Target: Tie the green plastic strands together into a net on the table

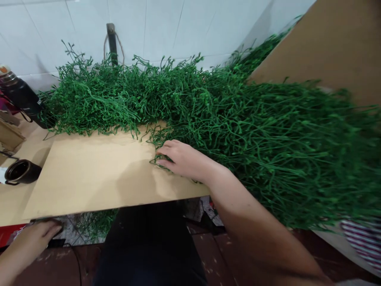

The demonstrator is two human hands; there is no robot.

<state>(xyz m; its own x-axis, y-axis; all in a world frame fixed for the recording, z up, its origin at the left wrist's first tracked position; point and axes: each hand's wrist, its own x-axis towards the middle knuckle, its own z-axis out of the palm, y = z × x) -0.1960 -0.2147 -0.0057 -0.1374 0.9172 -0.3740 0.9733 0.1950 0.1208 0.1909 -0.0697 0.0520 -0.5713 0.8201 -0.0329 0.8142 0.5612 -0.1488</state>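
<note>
A long heap of green artificial stems [268, 139] lies along the back and right of a tan board [95, 171]. My right hand [174, 157] rests at the left edge of the heap, over the board, its fingers curled around a few thin green stems. Below the board's front left corner is my left hand [41, 234], away from the stems. Its fingers are bent and partly hidden, so what they hold, if anything, does not show.
At the left stand a black bottle [26, 99] and a dark mug [22, 171]. A large cardboard sheet [324, 47] rises at the back right. More green stems [97, 224] lie below the board. A metal bracket [112, 43] hangs on the tiled wall.
</note>
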